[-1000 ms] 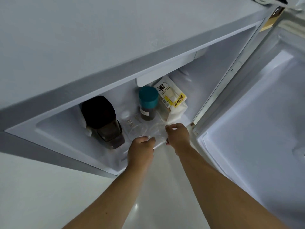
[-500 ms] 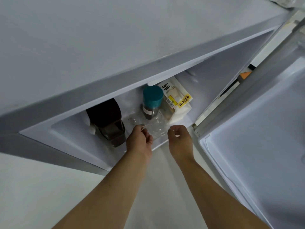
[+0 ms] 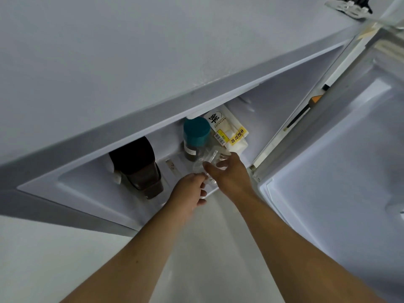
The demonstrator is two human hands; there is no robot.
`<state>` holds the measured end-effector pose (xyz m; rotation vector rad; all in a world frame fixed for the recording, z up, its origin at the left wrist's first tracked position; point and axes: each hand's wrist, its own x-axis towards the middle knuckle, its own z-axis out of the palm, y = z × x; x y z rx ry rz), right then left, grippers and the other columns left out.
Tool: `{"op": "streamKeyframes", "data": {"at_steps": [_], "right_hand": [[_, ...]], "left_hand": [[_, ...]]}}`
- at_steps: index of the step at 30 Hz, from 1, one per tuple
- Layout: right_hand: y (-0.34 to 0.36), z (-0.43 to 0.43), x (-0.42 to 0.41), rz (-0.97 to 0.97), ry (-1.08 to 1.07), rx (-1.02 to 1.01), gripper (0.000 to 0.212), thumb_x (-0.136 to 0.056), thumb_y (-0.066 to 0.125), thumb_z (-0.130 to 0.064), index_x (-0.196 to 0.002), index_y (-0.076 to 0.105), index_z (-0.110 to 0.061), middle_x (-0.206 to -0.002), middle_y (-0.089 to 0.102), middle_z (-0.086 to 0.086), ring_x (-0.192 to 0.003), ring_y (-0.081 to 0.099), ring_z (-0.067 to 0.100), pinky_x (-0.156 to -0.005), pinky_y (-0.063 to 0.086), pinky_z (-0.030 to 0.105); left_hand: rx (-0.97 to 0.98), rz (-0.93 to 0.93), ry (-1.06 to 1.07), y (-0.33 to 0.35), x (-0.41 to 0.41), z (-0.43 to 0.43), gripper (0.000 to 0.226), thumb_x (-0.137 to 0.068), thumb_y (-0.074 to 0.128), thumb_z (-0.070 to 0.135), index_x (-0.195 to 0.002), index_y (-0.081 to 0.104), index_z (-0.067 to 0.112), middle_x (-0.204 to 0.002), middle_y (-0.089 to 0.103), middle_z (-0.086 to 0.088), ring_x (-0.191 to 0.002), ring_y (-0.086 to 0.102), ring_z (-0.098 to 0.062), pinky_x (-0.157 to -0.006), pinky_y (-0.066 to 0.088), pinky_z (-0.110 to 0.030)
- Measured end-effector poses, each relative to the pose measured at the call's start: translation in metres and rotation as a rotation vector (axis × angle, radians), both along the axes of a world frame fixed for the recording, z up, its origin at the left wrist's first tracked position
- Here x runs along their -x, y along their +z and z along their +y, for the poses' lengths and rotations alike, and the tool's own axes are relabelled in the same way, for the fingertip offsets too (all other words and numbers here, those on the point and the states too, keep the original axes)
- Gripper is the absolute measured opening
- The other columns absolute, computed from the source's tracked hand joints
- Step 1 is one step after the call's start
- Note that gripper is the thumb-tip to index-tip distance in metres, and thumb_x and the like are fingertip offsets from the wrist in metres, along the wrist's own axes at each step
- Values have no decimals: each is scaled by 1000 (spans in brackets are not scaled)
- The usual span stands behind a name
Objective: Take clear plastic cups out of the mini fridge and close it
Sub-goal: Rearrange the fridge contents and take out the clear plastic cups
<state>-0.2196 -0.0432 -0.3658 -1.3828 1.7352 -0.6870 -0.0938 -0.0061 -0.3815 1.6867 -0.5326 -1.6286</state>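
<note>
Mini fridge (image 3: 273,101) is standing open, seen from above; its grey top is filling the upper frame and hiding most of the interior, so only a wedge of the compartment is showing. Door (image 3: 349,160) is swinging out to the right of the teal-lidded jar (image 3: 195,136), its far edge cut off by the frame.

Clear plastic cups (image 3: 206,165) are sitting just in front of the jar, near the fridge's front lip. They're transparent and blurring into the white liner, so can't tell how many, or whether they're nested or side by side.

Right hand (image 3: 229,176) is reaching in w/ fingers curled around the cups, thumb across the near side: gripping them. Left hand (image 3: 192,192) is just below and left of the cups, fingertips pinching the lower rim; grip looks light, and the exact contact is hard to make out through the plastic.

Left of the jar, a dark brown container (image 3: 140,167) is leaning, its top hidden under the fridge's upper edge. Behind-right of the jar, a white packet w/ yellow label (image 3: 227,132) is partly tucked out of sight.
</note>
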Motion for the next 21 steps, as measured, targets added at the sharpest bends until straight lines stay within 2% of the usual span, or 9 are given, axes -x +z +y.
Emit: {"op": "streamKeyframes", "data": {"at_steps": [4,7,9,10,12,14,16,18,21], "right_hand": [[-18,8,5,109,-101,224,70,-77,80,-57,-133,47,-34,-125,63,-11,-109,57,13,-82,48,27],[-27,11,5,-66,-175,146,68,-79,79,-58,-132,42,-40,-122,58,-19,-106,58,9,-70,40,8],[-35,10,3,-168,-143,53,68,-82,78,-58,-135,40,-38,-126,55,-18,-112,59,12,-69,39,6],[-38,10,2,-197,-119,17,70,-83,77,-57,-137,39,-36,-130,56,-15,-114,59,13,-70,41,7],[-43,9,0,-235,-101,-30,73,-84,76,-56,-141,38,-33,-138,57,-10,-119,59,16,-78,46,13],[-44,9,1,-249,-92,-53,72,-85,75,-56,-142,37,-33,-141,57,-8,-123,60,18,-86,48,22],[-42,12,2,-192,-79,-33,72,-84,75,-59,-141,37,-36,-140,56,-10,-122,59,18,-85,47,22],[-39,13,3,-81,-84,53,73,-81,76,-61,-141,40,-39,-139,55,-12,-121,58,17,-88,48,24],[-33,10,-4,60,-40,186,77,-78,78,-62,-142,42,-41,-143,54,-10,-127,54,20,-101,51,40]], "left_hand": [[1,-101,54,-15,2,2,26,-101,57,41,-115,65,20,-108,68,-5,-95,68,-22,-67,58,-31],[1,-77,202,-25,-5,-4,23,-103,55,30,-120,60,16,-120,66,-13,-104,68,-29,-90,60,-44],[19,-70,238,-27,-9,-10,21,-103,52,29,-119,60,17,-128,63,-15,-115,64,-33,-104,53,-50],[27,-62,249,-27,-10,-13,15,-103,50,28,-110,61,21,-127,64,-14,-118,62,-33,-107,50,-52],[15,-38,265,-25,-11,-19,17,-103,48,27,-89,58,28,-113,66,-9,-118,62,-34,-109,48,-52],[-7,-9,261,-26,-11,-23,20,-102,49,29,-83,56,28,-102,66,-3,-116,63,-34,-110,47,-53],[-13,-1,239,-27,-11,-24,22,-102,51,33,-82,60,29,-95,68,3,-110,65,-32,-109,49,-53],[-15,-10,217,-28,-12,-21,19,-101,51,40,-87,62,32,-100,70,2,-110,66,-30,-108,49,-53],[3,-62,213,-30,-10,-16,13,-100,50,43,-98,59,35,-124,67,-8,-118,64,-30,-108,49,-53]]}}
